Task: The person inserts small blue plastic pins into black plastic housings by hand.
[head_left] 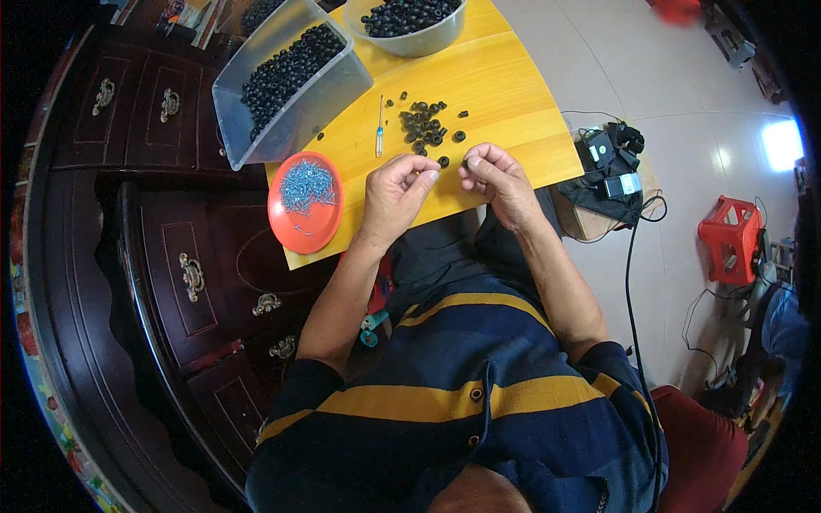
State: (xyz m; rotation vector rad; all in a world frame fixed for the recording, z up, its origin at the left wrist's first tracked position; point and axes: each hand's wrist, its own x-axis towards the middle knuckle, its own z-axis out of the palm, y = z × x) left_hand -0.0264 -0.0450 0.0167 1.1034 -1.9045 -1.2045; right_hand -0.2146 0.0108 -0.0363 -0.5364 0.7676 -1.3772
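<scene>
My left hand (pixel 395 195) is over the near edge of the yellow table, thumb and forefinger pinched together; whatever they hold is too small to make out. Facing it, my right hand (pixel 505 183) pinches a small black part (pixel 465 163) between thumb and fingers. A black ring-shaped part (pixel 443 162) lies on the table between the two hands. Just beyond is a loose pile of similar black parts (pixel 421 125). A small screwdriver (pixel 379 142) with a clear bluish handle lies left of the pile, its shaft pointing away from me.
An orange-red plate (pixel 333 224) of small silvery-blue screws (pixel 306 186) sits at the table's left edge. Behind it stands a clear bin (pixel 333 96) of black parts, with a round tub (pixel 421 41) of more. Dark drawers (pixel 184 256) flank the left; a red stool (pixel 725 239) stands right.
</scene>
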